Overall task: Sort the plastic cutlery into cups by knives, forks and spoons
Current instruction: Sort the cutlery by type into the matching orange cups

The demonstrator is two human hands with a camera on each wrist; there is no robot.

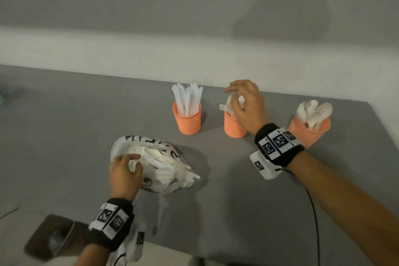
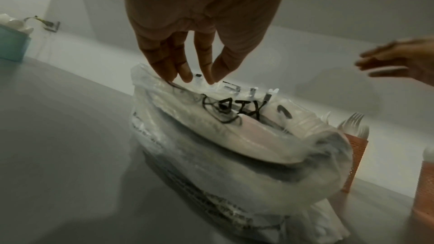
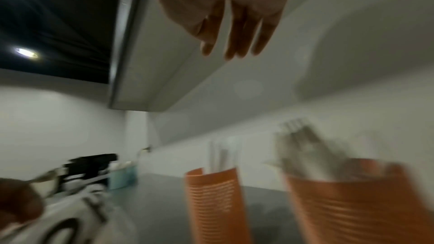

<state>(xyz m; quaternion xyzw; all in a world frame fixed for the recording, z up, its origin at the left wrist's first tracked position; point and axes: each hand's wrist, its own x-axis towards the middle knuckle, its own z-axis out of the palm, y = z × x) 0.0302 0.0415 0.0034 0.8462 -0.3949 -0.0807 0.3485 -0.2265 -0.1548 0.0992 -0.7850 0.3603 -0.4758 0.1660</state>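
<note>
Three orange cups stand in a row on the grey table (image 1: 237, 179): the left cup (image 1: 187, 121) holds knives, the middle cup (image 1: 234, 126) forks, the right cup (image 1: 308, 130) spoons. A clear plastic bag (image 1: 155, 162) with black print lies nearer me and holds white cutlery. My left hand (image 1: 126, 170) rests on the bag's left end, its fingertips (image 2: 187, 77) touching the plastic. My right hand (image 1: 244, 103) hovers over the fork cup (image 3: 357, 198) with fingers spread and nothing in it. The knife cup (image 3: 216, 198) stands to its left.
A teal box (image 2: 11, 44) sits at the table's far left by the white wall. A dark brown object (image 1: 51, 237) lies at the table's near left corner. A black cable (image 1: 313, 211) runs from the right wrist camera across the table.
</note>
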